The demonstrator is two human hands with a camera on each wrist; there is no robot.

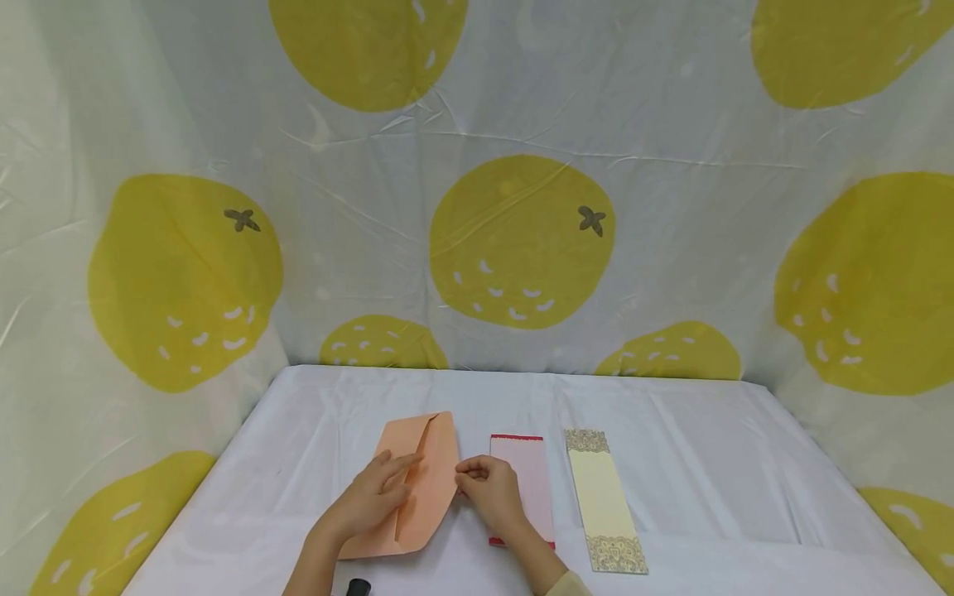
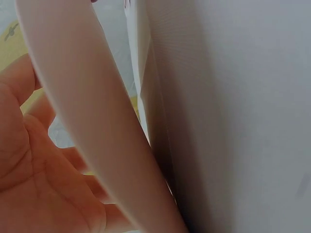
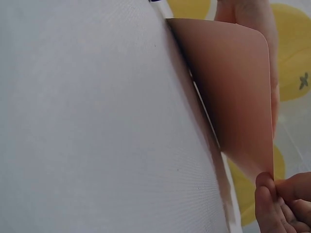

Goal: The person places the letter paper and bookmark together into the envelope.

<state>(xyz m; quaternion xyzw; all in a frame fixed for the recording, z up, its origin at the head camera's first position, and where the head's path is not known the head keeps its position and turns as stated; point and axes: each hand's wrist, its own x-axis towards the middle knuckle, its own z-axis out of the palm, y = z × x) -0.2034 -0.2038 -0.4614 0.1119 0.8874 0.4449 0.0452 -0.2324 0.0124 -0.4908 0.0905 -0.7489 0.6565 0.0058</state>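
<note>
In pinched right hand [image 1: 493,492], envelope [image 1: 431,490]

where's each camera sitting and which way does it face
Head: on the head, looking forward and down at the orange envelope; left hand and right hand show.
Left wrist: on that wrist, facing the envelope; left fingers show.
Right wrist: on that wrist, facing the flap; right fingers and part of the left arm show.
Head and right wrist share the pinched flap.

Laid out on the table [image 1: 708,472], left to right: envelope [image 1: 431,501], middle card [image 1: 534,488], outer card [image 1: 605,498]; small object [image 1: 358,587] before envelope, near side; hanging cloth [image 1: 365,240] behind everything.
</note>
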